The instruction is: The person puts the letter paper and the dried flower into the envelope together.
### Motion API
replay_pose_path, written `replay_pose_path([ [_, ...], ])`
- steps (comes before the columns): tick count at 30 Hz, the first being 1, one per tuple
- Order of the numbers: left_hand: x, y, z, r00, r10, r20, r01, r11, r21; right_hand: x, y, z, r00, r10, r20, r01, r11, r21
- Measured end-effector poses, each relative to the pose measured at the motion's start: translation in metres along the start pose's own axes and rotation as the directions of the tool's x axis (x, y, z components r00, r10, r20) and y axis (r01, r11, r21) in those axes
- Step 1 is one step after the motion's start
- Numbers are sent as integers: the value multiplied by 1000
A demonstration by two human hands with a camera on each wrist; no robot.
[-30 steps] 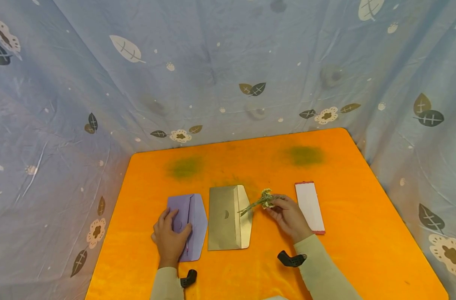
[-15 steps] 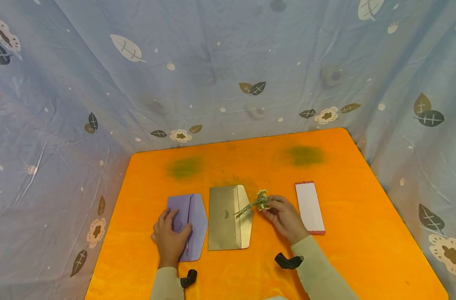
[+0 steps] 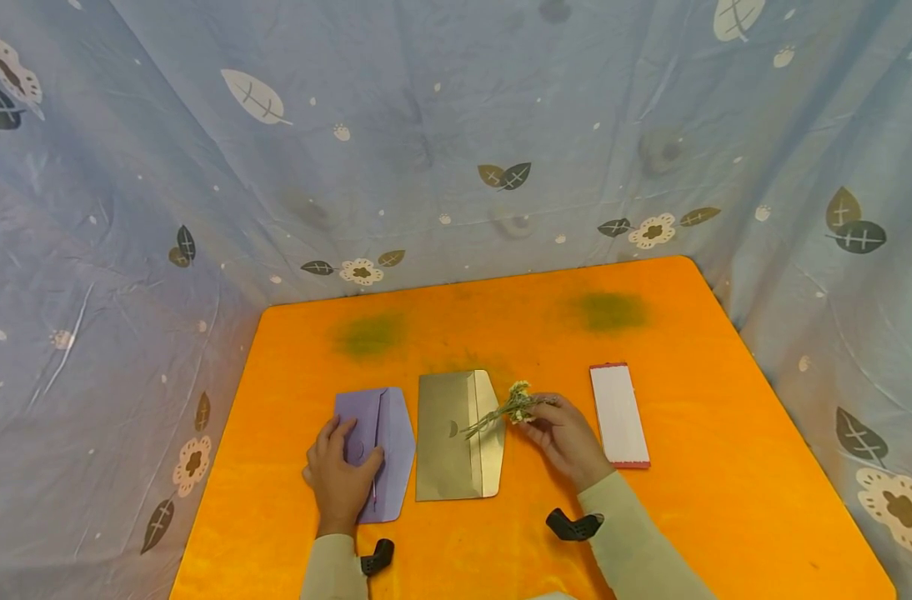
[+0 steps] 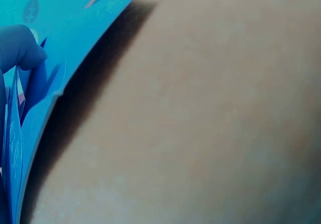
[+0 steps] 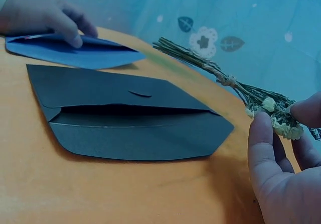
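My left hand (image 3: 339, 483) holds the purple envelope (image 3: 362, 412), fingers over its body and thumb at the pocket's mouth. In the left wrist view the bent thumb (image 4: 22, 50) reaches over the pocket edge, and the flap lies unfolded. With thumb and fingers my right hand (image 3: 572, 446) pinches a small bunch of dried flowers (image 3: 519, 402) by the pale yellow heads. Its tied stems (image 5: 193, 58) point left, over the unfolded flap of the gold envelope (image 3: 444, 442). That envelope lies flat between the hands, its pocket mouth gaping in the right wrist view.
To the right of my right hand lies a long white strip with red ends (image 3: 619, 417). An orange cloth (image 3: 493, 325) covers the table. Patterned curtains (image 3: 426, 150) hang behind it and at both sides. A pale edge of something (image 3: 552, 596) shows at the bottom.
My right hand has moved a little to the left with the dried flowers, bringing the stems further over the gold envelope. The left hand and purple envelope have stayed put.
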State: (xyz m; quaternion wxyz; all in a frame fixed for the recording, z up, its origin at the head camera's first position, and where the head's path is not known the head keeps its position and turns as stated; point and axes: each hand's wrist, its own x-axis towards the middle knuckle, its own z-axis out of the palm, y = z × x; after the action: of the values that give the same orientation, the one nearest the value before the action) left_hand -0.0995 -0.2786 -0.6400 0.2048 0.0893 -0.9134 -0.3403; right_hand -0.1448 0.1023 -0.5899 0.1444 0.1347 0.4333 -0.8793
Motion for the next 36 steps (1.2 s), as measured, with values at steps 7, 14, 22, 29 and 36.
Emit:
replay_pose_path([
  [7,0,0,0,1000,6,-5,-6,1000,0,1,4,1,1000,-11,-12,11,1000,-22],
  [14,0,2,-1,1000,-2,-1,2,1000,0,1,8,3,1000,-12,3,12,999,-36],
  [22,-1,3,-1,1000,10,-14,-10,1000,-7,0,10,5,1000,-16,7,16,998,-52],
  [29,0,3,-1,1000,14,-18,-14,1000,-4,0,11,7,1000,7,13,-6,999,-32],
  [36,0,2,0,1000,12,-18,-13,1000,-7,0,13,8,1000,17,16,-16,1000,-25],
])
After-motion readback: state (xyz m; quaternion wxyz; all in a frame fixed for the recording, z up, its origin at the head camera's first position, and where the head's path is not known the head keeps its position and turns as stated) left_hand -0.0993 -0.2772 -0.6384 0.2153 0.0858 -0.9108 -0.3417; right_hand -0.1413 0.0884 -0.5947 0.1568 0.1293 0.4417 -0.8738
